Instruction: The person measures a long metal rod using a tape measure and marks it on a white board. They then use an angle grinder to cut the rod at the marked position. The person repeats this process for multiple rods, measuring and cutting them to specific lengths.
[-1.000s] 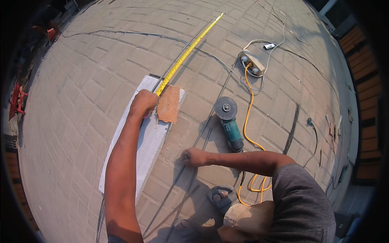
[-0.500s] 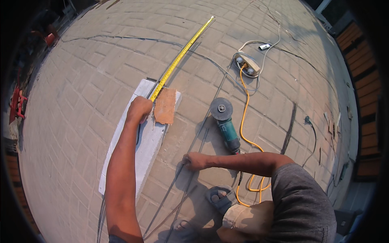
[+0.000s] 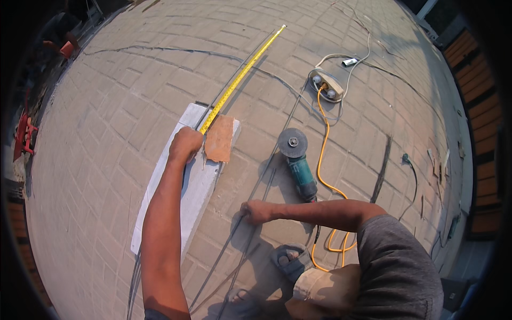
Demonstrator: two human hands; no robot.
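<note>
Paved ground [image 3: 101, 176] fills most of the view. Landmark: a long white block [image 3: 198, 186] lying on the paving, slanting up to the right, partly hidden by the left forearm. Right of the block, a long dark rod [image 3: 220, 256] slants roughly parallel to it. An orange cord [image 3: 320, 162] winds farther right of the block. Yellow tape measure [image 3: 232, 87], blade drawn out: it runs from the block's upper part to well beyond its far end, a thin gray rod [image 3: 215, 100] alongside. Green angle grinder [image 3: 303, 173], dark disc toward the far side, lies right of the block, well apart from it. Flat terracotta piece [image 3: 219, 138] rests on the block's upper right part. Pale power strip [image 3: 330, 84], beyond the block and to its right, has the orange cord plugged in. Left hand [image 3: 185, 144], above the block's upper part, is fisted at the tape's near end; cannot tell whether it grips the gray rod too. Right hand [image 3: 257, 212], right of the block, is closed around the dark rod.
</note>
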